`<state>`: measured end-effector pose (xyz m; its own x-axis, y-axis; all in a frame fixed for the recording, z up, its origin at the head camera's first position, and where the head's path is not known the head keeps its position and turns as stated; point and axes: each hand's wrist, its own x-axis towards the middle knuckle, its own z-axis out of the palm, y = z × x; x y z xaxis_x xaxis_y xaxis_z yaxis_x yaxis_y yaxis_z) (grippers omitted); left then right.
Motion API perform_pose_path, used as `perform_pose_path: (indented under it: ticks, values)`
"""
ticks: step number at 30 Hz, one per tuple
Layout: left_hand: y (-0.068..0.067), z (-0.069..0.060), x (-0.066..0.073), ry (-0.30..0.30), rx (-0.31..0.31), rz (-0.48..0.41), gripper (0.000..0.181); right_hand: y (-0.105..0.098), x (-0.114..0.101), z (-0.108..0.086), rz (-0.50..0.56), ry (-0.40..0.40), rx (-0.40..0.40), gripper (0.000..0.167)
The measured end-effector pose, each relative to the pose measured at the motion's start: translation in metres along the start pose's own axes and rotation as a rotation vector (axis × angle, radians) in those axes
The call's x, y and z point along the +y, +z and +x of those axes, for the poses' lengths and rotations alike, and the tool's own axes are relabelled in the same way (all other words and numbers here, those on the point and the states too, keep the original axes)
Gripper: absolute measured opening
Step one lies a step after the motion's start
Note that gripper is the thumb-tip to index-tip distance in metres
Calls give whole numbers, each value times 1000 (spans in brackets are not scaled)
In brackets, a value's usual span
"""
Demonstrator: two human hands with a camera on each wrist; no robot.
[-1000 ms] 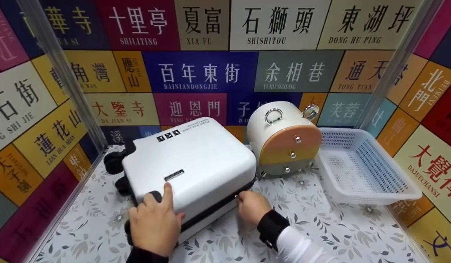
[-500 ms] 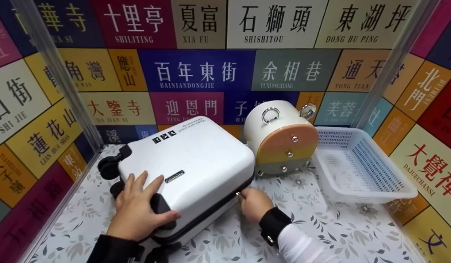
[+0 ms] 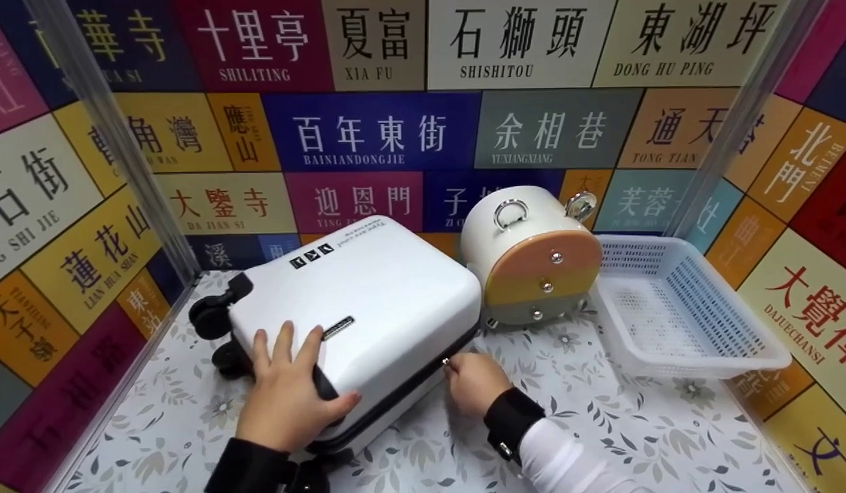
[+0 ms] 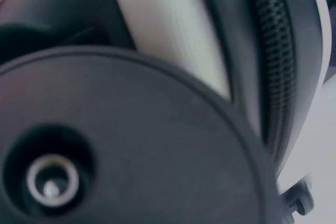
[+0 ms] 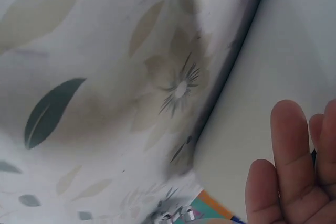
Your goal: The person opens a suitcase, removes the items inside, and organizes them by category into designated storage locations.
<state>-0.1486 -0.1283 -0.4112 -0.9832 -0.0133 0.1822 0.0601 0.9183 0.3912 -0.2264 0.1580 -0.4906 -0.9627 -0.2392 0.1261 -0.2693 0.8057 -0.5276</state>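
A white hard-shell suitcase (image 3: 375,287) lies flat, its black wheels (image 3: 211,315) toward the left. My left hand (image 3: 289,397) rests on its near left corner with fingers spread over the shell and the thumb along the side. My right hand (image 3: 478,385) pinches a small metal zipper pull (image 3: 446,361) on the black zipper band (image 3: 413,376) along the suitcase's near side. Close up in the left wrist view are a black wheel (image 4: 157,140) and the zipper teeth (image 4: 273,40). In the right wrist view, fingers (image 5: 291,156) appear beside the white shell (image 5: 262,77).
A round cream box (image 3: 508,205) with an orange, yellow and grey front stands against the suitcase's far right corner. Right of it sits a white plastic basket (image 3: 703,370). Printed panels (image 3: 375,130) wall in the flower-patterned tabletop (image 3: 573,424).
My left hand has spread its fingers, shifting left and then back right along the suitcase corner. The suitcase has moved slightly. My right hand stays at the zipper pull.
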Motion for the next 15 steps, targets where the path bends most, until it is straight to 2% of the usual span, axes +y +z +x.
perform_pose_path:
  ticks: [4, 8, 11, 15]
  values:
    - [8, -1, 14, -24, 32, -1, 112, 2, -6, -2, 26, -16, -35, 23]
    - [15, -1, 25, -49, 60, 8, 112, 5, -10, -3, 12, -35, -27, 24]
    - [18, -1, 31, -65, 72, 11, 112, 7, -10, -3, -17, -67, -7, 25]
    - [20, 0, 35, -60, 65, 5, 111, 8, -10, -3, -16, -70, -8, 22]
